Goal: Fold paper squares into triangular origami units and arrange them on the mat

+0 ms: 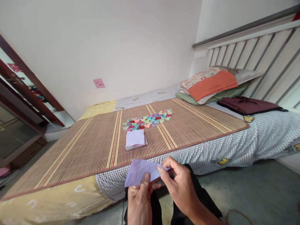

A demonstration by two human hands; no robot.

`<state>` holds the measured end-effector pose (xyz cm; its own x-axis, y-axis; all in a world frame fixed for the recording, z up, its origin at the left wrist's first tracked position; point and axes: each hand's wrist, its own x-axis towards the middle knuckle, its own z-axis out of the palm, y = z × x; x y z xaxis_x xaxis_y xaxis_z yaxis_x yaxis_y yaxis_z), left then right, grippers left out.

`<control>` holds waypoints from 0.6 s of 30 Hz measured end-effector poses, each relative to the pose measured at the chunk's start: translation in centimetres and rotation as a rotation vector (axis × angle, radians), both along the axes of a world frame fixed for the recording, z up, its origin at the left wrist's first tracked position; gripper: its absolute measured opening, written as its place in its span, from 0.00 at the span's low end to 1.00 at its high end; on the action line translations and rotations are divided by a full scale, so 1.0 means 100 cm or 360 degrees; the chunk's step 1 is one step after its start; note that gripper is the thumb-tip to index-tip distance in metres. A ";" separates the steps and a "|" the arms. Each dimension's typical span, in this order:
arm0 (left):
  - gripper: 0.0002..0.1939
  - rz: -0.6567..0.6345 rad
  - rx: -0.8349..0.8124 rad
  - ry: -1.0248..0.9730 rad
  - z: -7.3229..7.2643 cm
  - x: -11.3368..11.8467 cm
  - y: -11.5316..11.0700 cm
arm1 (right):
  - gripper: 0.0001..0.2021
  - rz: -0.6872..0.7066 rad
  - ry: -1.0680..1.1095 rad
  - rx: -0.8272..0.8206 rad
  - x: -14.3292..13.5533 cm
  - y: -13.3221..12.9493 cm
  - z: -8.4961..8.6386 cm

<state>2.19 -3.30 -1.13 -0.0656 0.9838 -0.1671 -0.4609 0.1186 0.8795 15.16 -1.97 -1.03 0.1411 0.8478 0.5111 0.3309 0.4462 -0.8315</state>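
Note:
A creased sheet of purple paper (pixel 138 171) is held in front of the bed's near edge. My left hand (pixel 141 195) grips it from below, thumb on top and fingers behind. At the paper's right end, my right hand (pixel 174 178) pinches a folded corner between thumb and fingers. Beyond the hands, a square stack of paper (pixel 135 138) with a purple sheet on top lies on the striped mat (pixel 93 147). Just behind the stack, several small folded paper pieces (pixel 150 120) in many colours sit in rows.
Pillows (pixel 211 82) are piled at the bed's right end, beside a folded maroon cloth (pixel 250 104) and a slatted headboard (pixel 257 56). A pink note (pixel 99 83) is on the wall. Patterned bedding (pixel 264 140) hangs over the near edge.

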 end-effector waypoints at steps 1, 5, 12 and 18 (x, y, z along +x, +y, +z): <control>0.13 0.0004 0.0005 0.0003 -0.001 0.000 0.000 | 0.14 0.0004 0.0011 -0.0003 0.000 0.000 0.000; 0.13 0.0008 0.0016 0.0000 -0.004 0.000 -0.001 | 0.14 0.0013 0.0033 -0.0006 -0.001 -0.001 0.001; 0.12 0.0077 0.0030 0.0051 -0.008 -0.001 -0.001 | 0.14 0.0011 0.0040 0.0000 -0.001 -0.001 0.002; 0.12 0.0047 -0.0023 -0.0133 -0.007 0.002 0.001 | 0.14 -0.0007 0.0023 0.0008 -0.002 0.000 0.001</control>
